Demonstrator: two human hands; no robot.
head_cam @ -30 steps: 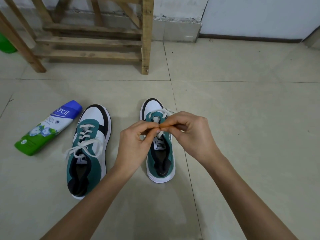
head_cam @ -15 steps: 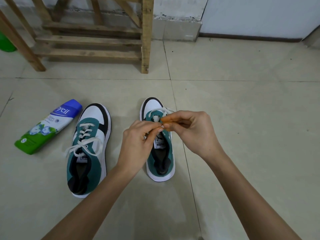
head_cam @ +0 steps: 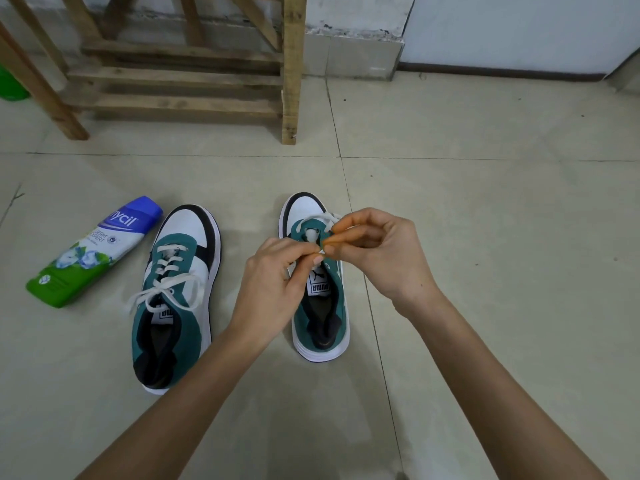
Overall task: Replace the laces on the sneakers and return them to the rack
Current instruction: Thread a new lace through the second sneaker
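My left hand and right hand meet above the tongue of the right-side sneaker, which stands on the tiled floor with its toe pointing away from me. The fingers of my right hand are curled, thumb and forefinger pinched tight on the end of the white lace. My left thumb and forefinger are closed against the same spot. Only a small white tip shows between the two pinches, so I cannot tell how much lace my left hand has. The lace runs through the eyelets nearest the toe only, and the lower eyelets are bare.

The other sneaker sits to the left, apart from this one, fully laced and tied in a loose bow. Further left a green and blue bottle lies on its side. The wooden rack stands beyond the shoes against the wall.
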